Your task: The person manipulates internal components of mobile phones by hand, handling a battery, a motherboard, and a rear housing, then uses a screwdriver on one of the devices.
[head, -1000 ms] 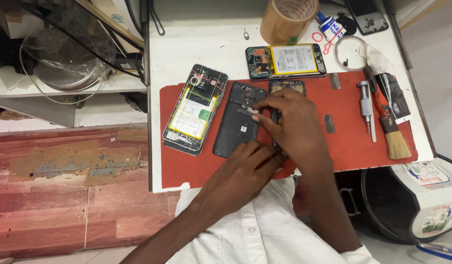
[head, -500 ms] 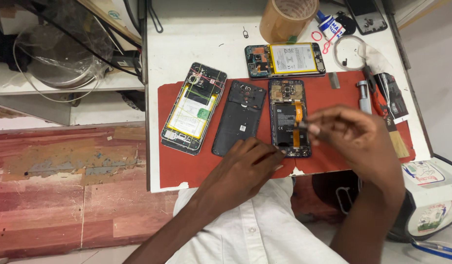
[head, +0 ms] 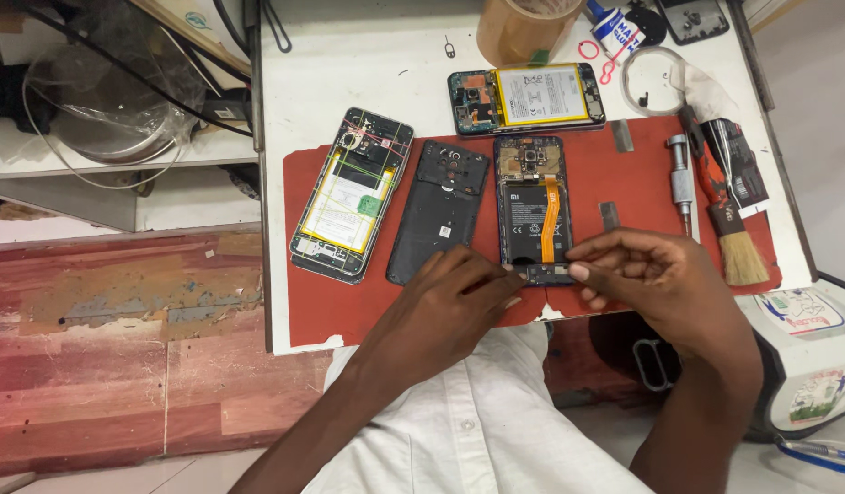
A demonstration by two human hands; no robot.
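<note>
White and edged with a torn red mat [head: 624, 174], the table [head: 368, 55] is seen from above, beside a worn reddish floor [head: 121, 357]. On the mat, an opened phone with an orange flex cable [head: 530, 209] is laid between a black back cover [head: 438, 210] and a screwdriver [head: 682, 178], with a brush [head: 732, 229] further right. A second opened phone with yellow-lined internals [head: 351, 194] is placed at the left of the mat, and a third with a pale battery [head: 527, 97] is set above on the bare table.

The left hand [head: 445, 306] is pressed at the lower left corner of the orange-cable phone, its fingers curled and nothing visibly gripped. The right hand [head: 656, 279] is pinched at the phone's lower right edge, fingertips closed on the bottom strip. Half a second ago the right hand was raised over the phone's right side; it has since been lowered to the bottom edge, and the left hand has been moved up to meet the phone.
</note>
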